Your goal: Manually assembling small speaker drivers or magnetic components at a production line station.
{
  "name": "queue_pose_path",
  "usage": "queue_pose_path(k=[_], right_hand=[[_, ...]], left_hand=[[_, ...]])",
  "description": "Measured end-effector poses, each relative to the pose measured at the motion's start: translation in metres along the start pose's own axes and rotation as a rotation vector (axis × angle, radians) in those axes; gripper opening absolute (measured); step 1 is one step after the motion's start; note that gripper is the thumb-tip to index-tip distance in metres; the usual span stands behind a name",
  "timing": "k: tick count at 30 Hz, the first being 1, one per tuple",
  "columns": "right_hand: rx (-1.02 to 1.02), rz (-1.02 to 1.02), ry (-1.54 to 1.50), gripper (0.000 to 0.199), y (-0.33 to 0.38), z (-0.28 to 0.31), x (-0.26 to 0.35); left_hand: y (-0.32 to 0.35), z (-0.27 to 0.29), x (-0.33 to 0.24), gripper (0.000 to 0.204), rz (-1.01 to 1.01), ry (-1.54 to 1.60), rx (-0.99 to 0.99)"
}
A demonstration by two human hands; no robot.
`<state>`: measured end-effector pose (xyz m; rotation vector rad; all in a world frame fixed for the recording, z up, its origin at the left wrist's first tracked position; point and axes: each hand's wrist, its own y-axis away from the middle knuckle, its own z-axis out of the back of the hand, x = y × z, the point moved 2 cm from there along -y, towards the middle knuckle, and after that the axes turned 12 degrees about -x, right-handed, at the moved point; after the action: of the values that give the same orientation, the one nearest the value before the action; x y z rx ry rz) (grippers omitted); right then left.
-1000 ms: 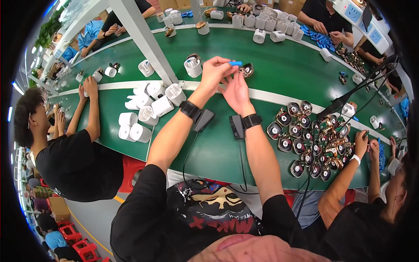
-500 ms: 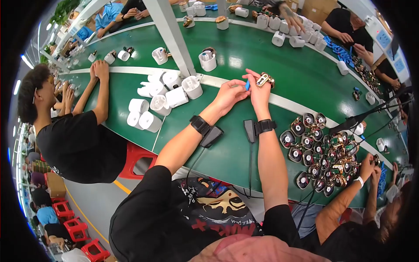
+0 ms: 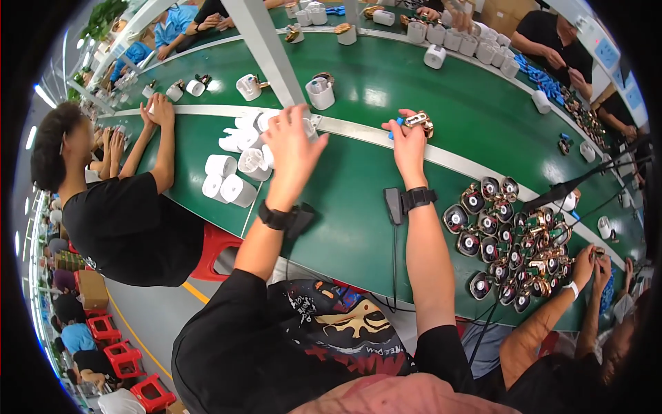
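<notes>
My right hand [image 3: 411, 146] is closed around a gold-and-black electronic assembly [image 3: 418, 121] above the pale strip of the table. A small blue cylindrical piece [image 3: 395, 128] sticks out at the left side of that hand. Fingers spread, my left hand [image 3: 291, 148] is over the right end of a cluster of white plastic housings [image 3: 253, 163]. It partly covers a few of them, and whether it touches one I cannot tell. Another white housing [image 3: 320, 93] with parts inside stands just beyond, past the metal post.
Many round black-and-gold assemblies [image 3: 507, 238] lie on the green table [image 3: 345, 200] at my right. A metal post [image 3: 265, 52] rises beyond my left hand. Black wristbands with cabled boxes [image 3: 394, 205] sit on my wrists. Co-workers sit on both sides and across the table.
My left hand has left the right hand and swung left to the white housings, its fingers spreading. My right hand stays nearly in place with the assembly and the blue piece.
</notes>
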<state>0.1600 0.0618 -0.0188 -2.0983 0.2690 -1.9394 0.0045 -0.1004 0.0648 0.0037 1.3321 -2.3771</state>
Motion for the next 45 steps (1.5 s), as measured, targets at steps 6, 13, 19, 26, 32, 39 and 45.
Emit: queue_pose_path(k=[6,13,19,26,32,39,45], right_hand=[[-0.077,-0.053,0.015,0.014,-0.007,0.0,-0.006],[-0.157,-0.252,-0.373,0.016,-0.02,0.019,-0.005],[-0.161,-0.004,-0.262,0.019,-0.023,0.027,0.023],[-0.047,0.14,-0.04,0.016,-0.031,0.04,0.03],[0.016,0.19,0.012,0.019,-0.033,0.034,0.038],[0.013,0.146,-0.003,0.019,-0.031,0.035,0.039],[0.052,0.246,0.197,0.017,-0.026,0.038,0.052]], left_hand=[[0.003,-0.022,0.027,0.063,-0.001,-0.17,0.31],[0.008,-0.069,-0.046,0.066,-0.031,0.694,0.554],[0.024,-0.12,-0.072,0.069,0.345,1.397,0.668],[0.027,-0.123,-0.075,0.072,0.306,1.273,0.701],[0.026,-0.125,-0.071,0.072,0.295,1.257,0.672],[0.028,-0.125,-0.071,0.072,0.309,1.27,0.646],[0.027,-0.125,-0.07,0.071,0.309,1.252,0.653]])
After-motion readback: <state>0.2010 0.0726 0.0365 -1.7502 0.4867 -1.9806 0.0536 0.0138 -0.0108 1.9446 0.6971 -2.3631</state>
